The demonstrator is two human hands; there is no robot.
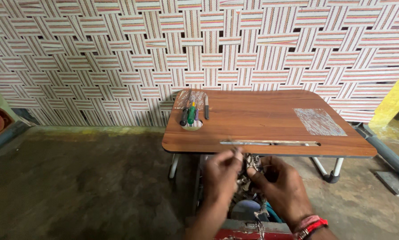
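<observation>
Both my hands meet just below the near edge of a small wooden lap table (261,118). My left hand (221,174) and my right hand (280,184) are closed on a tangle of silvery metal chain (248,178) held between them. More of the chain hangs down toward a red and blue object (248,226) at the bottom edge. My right wrist wears red and pink bangles (310,226).
Several markers and pens (191,114) lie in and beside a round cup hole at the table's left. A patterned patch (319,122) sits at its right, a long slot (270,143) near the front. A woven striped mat (199,49) hangs behind; a grey pipe (388,153) runs at right.
</observation>
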